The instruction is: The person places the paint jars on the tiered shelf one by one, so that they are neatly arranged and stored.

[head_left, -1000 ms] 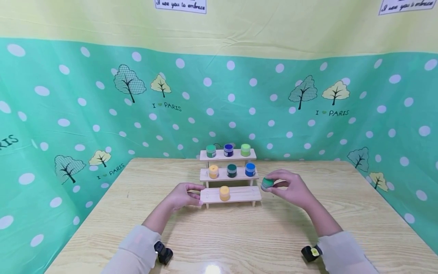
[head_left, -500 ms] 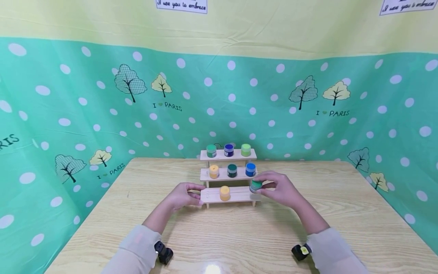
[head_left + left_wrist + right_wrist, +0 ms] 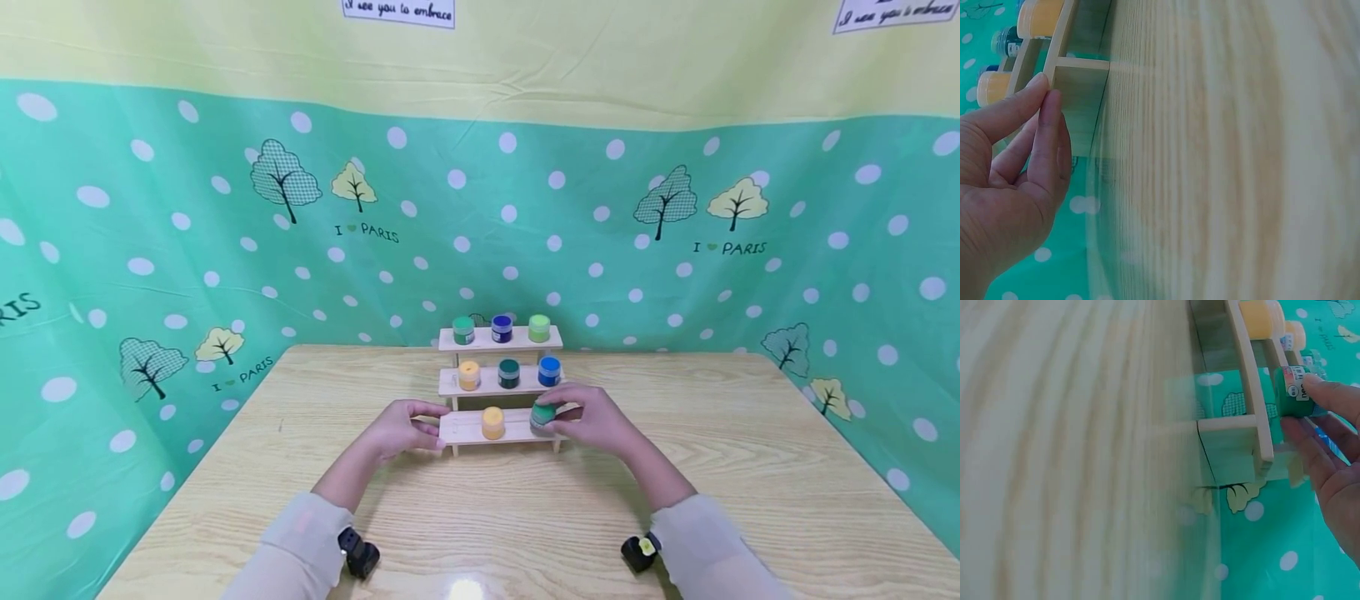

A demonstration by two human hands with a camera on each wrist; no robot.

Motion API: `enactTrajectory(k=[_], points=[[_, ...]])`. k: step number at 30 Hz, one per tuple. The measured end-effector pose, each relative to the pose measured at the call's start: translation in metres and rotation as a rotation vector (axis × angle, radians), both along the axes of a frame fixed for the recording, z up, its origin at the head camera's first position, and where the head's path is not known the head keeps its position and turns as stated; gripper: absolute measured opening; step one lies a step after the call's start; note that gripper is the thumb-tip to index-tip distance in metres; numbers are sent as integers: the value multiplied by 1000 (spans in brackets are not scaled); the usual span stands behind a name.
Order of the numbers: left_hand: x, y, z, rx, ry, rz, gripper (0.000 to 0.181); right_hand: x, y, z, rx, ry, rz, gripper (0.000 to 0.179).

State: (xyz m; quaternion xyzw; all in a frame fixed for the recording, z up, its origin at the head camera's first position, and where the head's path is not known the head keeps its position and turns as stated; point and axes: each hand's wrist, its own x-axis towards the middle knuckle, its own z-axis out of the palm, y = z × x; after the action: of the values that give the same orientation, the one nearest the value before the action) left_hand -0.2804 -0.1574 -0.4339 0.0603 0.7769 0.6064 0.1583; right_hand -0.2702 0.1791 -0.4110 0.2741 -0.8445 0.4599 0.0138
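My right hand [image 3: 591,419] grips a small paint jar with a green lid [image 3: 542,415] by its side, at the right end of the lowest step of a three-tier wooden display stand [image 3: 517,427]. In the right wrist view the green jar [image 3: 1289,400] shows its label, thumb on one side and fingers on the other, close over the board. With thumb and fingertips my left hand [image 3: 397,430] pinches the left end of that same step; the left wrist view shows the thumb [image 3: 1029,97] on the board's edge. An orange-yellow paint jar [image 3: 492,423] stands mid-step.
On the middle step stand an orange-yellow jar [image 3: 468,376], a dark green jar [image 3: 508,374] and a blue jar [image 3: 549,372]. The top step bears a green jar [image 3: 463,331], a navy jar [image 3: 502,329] and a light green jar [image 3: 538,328]. A patterned curtain [image 3: 420,283] hangs behind the wooden table [image 3: 480,508].
My right hand has carried the green-lidded jar leftward and slightly down, from beside the stand to over the right end of its lowest step. The left hand has kept its place.
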Motion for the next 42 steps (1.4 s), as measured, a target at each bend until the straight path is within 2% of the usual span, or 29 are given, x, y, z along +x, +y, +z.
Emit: enactTrajectory(k=[8, 26, 33, 42], points=[[0, 1, 2, 1, 2, -9, 58, -1, -8, -1, 33, 31, 6, 31], [-2, 2, 2, 3, -8, -3, 57, -1, -9, -4, 31, 0, -19, 31], [0, 3, 3, 6, -2, 3, 56, 4, -5, 0, -11, -12, -27, 33], [5, -1, 5, 24, 22, -2, 59, 11, 9, 10, -33, 28, -96, 32]])
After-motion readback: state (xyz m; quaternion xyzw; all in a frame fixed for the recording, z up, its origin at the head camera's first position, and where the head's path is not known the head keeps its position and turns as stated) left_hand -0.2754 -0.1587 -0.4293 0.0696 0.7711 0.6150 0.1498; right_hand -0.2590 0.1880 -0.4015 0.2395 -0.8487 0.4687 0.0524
